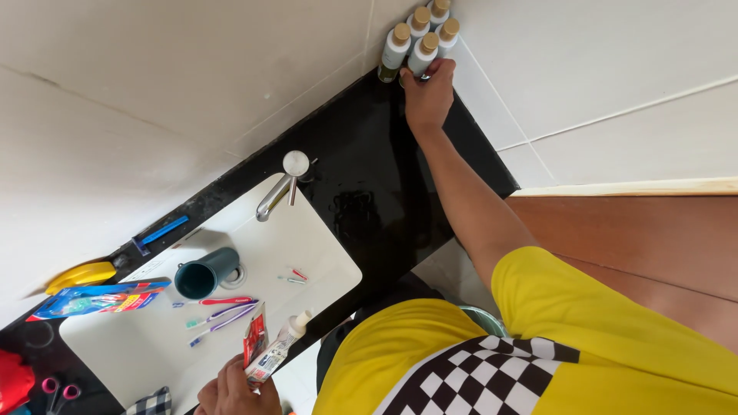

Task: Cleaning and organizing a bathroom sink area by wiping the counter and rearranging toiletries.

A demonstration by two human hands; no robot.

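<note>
My right hand reaches to the far corner of the black stone counter, fingers closed around one white plastic bottle with a tan cap, among four alike against the wall. My left hand grips a white toothpaste tube and a red packet above the white sink.

Left hand cut off by bottom edge; its grip on the tube only partly seen. Right hand hid the base of one white bottle. Topmost bottle clipped by top edge. Scissors, red item cut at edge.
</note>
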